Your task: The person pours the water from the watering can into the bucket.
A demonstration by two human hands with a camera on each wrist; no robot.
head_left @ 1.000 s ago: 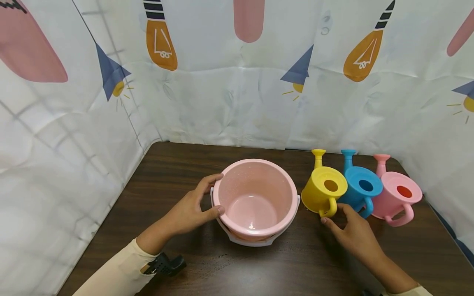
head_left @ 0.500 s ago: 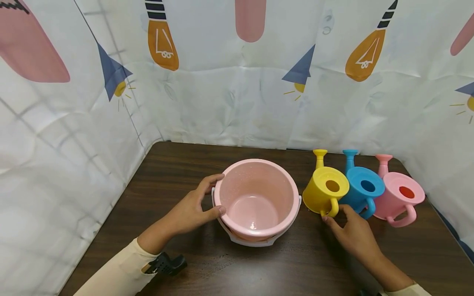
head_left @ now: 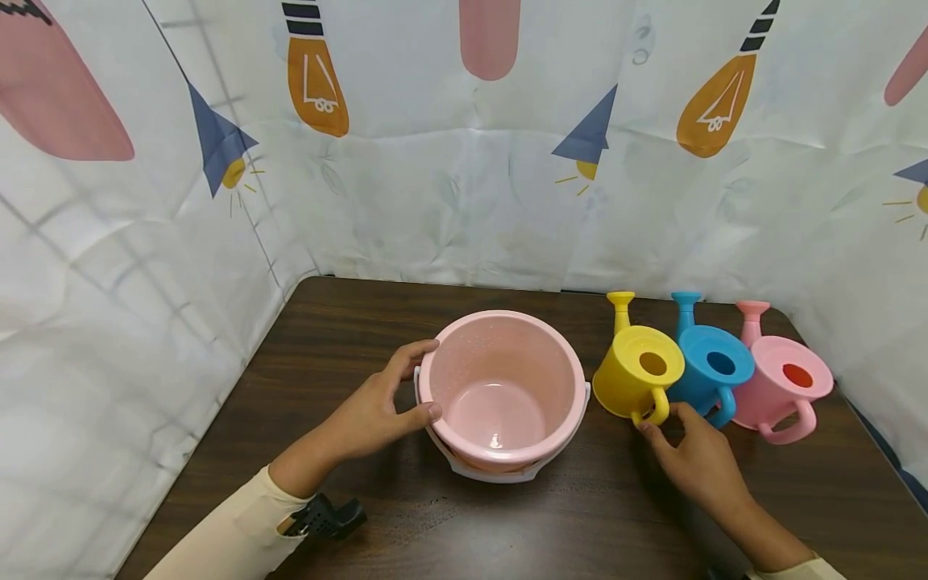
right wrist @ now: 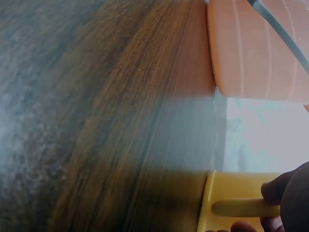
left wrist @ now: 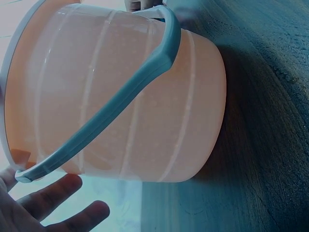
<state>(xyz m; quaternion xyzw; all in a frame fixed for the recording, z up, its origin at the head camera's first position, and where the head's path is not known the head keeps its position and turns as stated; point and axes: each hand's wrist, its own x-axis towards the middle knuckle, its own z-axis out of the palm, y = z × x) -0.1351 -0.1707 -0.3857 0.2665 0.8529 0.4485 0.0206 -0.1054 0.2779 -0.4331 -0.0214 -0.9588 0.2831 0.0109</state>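
Observation:
A pale pink bucket (head_left: 500,407) with a white handle stands upright at mid-table. My left hand (head_left: 370,415) rests at its left rim, thumb and index fingertips touching the edge; in the left wrist view other fingers (left wrist: 79,215) stretch out beside the wall. To the right of the bucket is a yellow watering can (head_left: 619,379), its spout pointing to the back. With thumb and fingers my right hand (head_left: 696,463) pinches the lower part of its handle (right wrist: 241,208). The bucket appears in both wrist views.
Right of the yellow can stand a blue watering can (head_left: 706,358) and a pink watering can (head_left: 779,370) in a row. The dark wooden table (head_left: 348,330) meets a printed white cloth (head_left: 435,209) at the back and left.
The yellow watering can has turned slightly, its spout shifting left and its handle right, with my right hand following. The bucket and left hand stay in place.

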